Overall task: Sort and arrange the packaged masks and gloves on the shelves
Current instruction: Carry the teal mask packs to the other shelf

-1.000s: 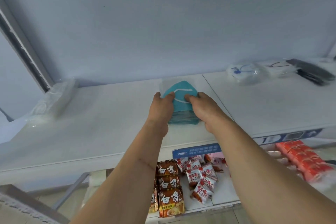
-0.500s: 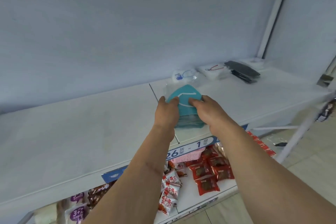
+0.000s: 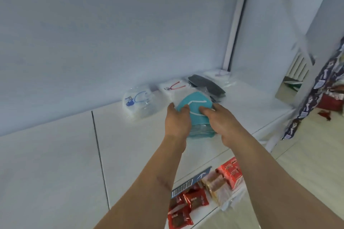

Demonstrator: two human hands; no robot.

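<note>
Soft, even daylight with a cool bluish cast fills the view, brightest at the right over the pale floor [image 3: 307, 154]. The flat white metal shelf [image 3: 55, 163] carries only faint shadows. Small glints of glare sit on the clear plastic wrapping of the white mask packets [image 3: 138, 101]. The whole picture is slightly soft; the patterned blue cloth [image 3: 307, 102] at the right edge is smeared by motion. Wide-angle bending curves the white shelf upright [image 3: 235, 20].

Mask packs [image 3: 193, 117] on shelf [image 3: 130, 145], snacks [image 3: 188, 204] below
</note>
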